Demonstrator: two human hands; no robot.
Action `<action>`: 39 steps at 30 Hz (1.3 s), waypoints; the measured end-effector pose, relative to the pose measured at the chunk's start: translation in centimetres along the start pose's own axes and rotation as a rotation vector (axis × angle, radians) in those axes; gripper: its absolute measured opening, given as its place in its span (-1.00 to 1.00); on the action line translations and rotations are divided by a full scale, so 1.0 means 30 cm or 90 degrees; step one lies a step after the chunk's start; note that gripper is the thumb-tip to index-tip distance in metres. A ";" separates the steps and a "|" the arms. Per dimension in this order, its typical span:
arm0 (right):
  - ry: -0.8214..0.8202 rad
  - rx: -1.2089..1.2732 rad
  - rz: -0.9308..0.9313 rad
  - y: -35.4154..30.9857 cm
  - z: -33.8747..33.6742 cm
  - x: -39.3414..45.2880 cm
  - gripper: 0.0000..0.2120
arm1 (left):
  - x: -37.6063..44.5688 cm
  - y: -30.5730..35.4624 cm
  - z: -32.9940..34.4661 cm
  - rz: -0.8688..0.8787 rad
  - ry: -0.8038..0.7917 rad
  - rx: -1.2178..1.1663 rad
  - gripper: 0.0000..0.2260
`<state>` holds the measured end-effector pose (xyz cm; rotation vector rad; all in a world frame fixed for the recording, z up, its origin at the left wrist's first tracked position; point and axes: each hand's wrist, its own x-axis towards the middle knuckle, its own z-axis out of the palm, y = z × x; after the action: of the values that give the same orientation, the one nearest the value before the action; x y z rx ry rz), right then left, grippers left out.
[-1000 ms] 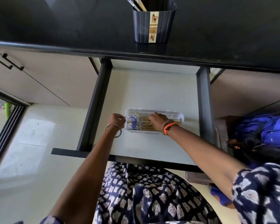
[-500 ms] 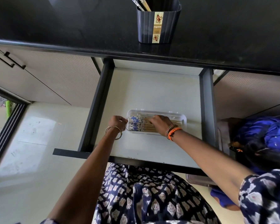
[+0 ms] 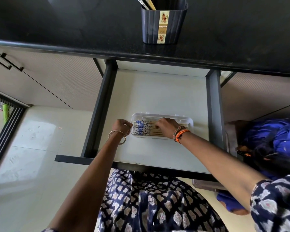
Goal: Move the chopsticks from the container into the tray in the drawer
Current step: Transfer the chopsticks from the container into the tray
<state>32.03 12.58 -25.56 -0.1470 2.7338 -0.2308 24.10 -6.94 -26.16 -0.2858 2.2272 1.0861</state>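
A clear plastic tray [image 3: 190, 122] lies in the open white drawer [image 3: 157, 91]. Several chopsticks [image 3: 141, 128] with blue-patterned ends lie side by side in it. My left hand [image 3: 121, 125] is curled against the tray's left end. My right hand [image 3: 166, 126] rests palm down on the chopsticks, fingers bent over them, hiding their middle. A dark ribbed container [image 3: 163, 22] stands on the black counter above, with a few chopsticks [image 3: 146, 3] still sticking out at its left corner.
The black counter edge [image 3: 90, 51] overhangs the drawer's back. Dark drawer rails [image 3: 99, 111] flank both sides. A blue bag [image 3: 274, 139] sits to the right. Cabinet doors with a black handle [image 3: 5, 61] are on the left, above a pale floor.
Both hands stay at the tray; my right hand has shifted slightly over the chopsticks. The view has drifted a little.
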 end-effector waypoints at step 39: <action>0.283 0.256 0.206 0.295 -1.111 0.647 -0.83 | 0.085 0.977 -0.304 0.543 0.238 0.180 -0.79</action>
<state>0.56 23.32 -4.09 0.5101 3.0078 -0.7885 4.93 4.89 -5.14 0.7027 2.8933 1.1521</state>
